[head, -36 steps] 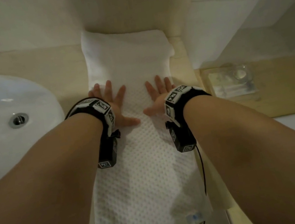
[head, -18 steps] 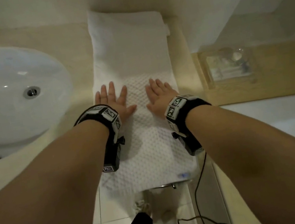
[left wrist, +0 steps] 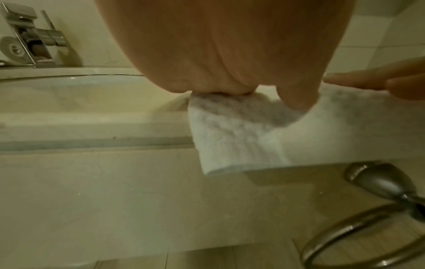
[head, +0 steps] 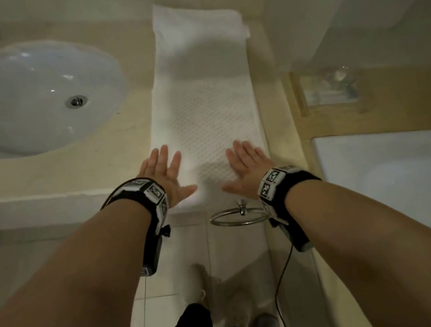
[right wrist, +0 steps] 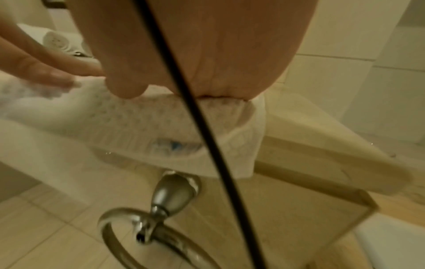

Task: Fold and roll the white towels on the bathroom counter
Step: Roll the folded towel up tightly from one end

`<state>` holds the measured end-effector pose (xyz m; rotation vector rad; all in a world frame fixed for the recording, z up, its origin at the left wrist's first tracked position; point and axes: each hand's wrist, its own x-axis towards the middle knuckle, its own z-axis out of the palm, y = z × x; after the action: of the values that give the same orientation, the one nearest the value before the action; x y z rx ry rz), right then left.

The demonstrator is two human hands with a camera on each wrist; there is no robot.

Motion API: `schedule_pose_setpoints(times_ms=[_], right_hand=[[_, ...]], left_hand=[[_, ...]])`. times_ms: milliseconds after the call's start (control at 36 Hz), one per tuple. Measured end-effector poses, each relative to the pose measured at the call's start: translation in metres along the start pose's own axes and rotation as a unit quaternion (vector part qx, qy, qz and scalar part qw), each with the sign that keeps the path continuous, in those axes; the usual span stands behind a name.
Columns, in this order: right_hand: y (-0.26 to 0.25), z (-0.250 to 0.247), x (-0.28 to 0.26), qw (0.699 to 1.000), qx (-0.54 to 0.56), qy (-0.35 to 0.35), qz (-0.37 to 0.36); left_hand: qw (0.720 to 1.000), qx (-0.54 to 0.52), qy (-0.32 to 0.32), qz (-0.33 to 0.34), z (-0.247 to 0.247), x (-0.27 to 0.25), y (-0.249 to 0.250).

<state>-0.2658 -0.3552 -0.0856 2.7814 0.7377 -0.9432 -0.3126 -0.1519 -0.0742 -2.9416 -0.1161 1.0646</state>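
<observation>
The white towel (head: 204, 113) lies on the beige bathroom counter (head: 128, 126) as one long narrow strip, so I judge that the lengthwise folding is already done. It runs from the wall at the far side to the front edge of the counter, where its near end hangs a little over the edge, just above a metal towel ring (head: 239, 216). The sink (head: 26, 98) is just beside it on the left. Both hands are flat with straight, spread fingers and they hold nothing. The left hand (head: 165, 171) presses on the near left corner of the strip, and the right hand (head: 242, 161) presses on the near right corner, with a bare part of the towel between them. In the wrist views the heels of both palms sit on the near hem, and the cloth bends down over the counter edge under them. No roll has started yet: the near end is still flat, with no turn of fabric. So the smoothing seems to be near its end, and what is left for this towel is the whole rolling, probably from this near end toward the wall. In the right wrist view, far behind, I can see what looks like a rolled towel (right wrist: 56, 41), so possibly one piece is already finished, but it is small and blurred.
</observation>
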Motion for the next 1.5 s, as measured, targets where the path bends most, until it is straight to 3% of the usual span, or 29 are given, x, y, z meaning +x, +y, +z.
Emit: schedule_pose_setpoints(times_ms=[111,250,417,556,778,889,1028,1167,1278,1417,1500], right_hand=[[-0.001,0.012,-0.018,0.997,-0.081,-0.006,-0.006],[-0.019,0.016,-0.021,0.991,-0.119,0.035,0.045],[-0.050,0.012,-0.021,0.994,-0.094,0.057,0.024],[-0.068,0.009,-0.023,0.998,-0.037,0.043,0.028],[-0.069,0.011,-0.020,0.996,-0.068,0.030,0.040],[-0.066,0.008,-0.022,0.995,-0.023,0.097,0.004],[-0.059,-0.009,-0.026,0.986,0.022,0.161,0.019],[-0.044,-0.030,-0.015,0.987,0.107,0.111,0.050],[-0.032,-0.037,-0.021,0.989,0.118,0.083,0.031],[-0.011,-0.032,-0.028,0.996,0.083,0.043,0.005],[0.001,-0.027,-0.032,0.998,0.058,0.026,0.014]], left_hand=[[0.995,0.089,0.021,0.032,0.012,-0.011,-0.007],[0.982,0.173,0.056,0.043,0.020,-0.020,-0.003],[0.986,0.135,0.051,0.082,0.005,-0.024,-0.015],[0.988,0.070,0.085,0.105,0.000,-0.022,-0.022],[0.990,0.006,0.077,0.121,-0.004,-0.012,-0.030],[0.989,-0.034,0.075,0.120,-0.010,-0.009,-0.034],[0.989,-0.040,0.086,0.117,-0.016,-0.017,-0.034],[0.969,0.026,0.150,0.195,-0.014,-0.024,-0.024],[0.963,0.048,0.178,0.195,-0.018,-0.022,-0.013],[0.957,0.123,0.153,0.211,-0.027,-0.024,-0.012],[0.963,0.112,0.142,0.202,-0.029,-0.023,-0.015]])
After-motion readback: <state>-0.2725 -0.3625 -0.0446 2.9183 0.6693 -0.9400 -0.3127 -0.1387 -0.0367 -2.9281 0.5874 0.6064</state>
